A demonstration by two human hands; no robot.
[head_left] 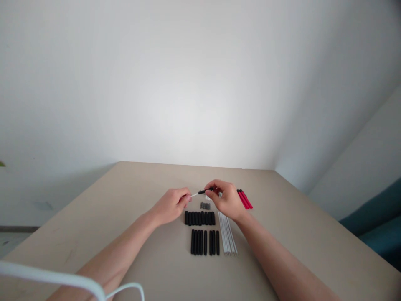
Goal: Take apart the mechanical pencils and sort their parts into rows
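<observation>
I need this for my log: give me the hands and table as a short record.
Left hand: pinching a thin white rod
Right hand: holding a black tube at the rod's end
Near both hands: small grey pieces
Closer to the person: two rows of black cylinders
Right of those rows: white sticks
Beyond the right hand: red pieces with black ends

Head view, forward and down over table [166, 259], wall [194, 83] beyond; seemingly near.
</observation>
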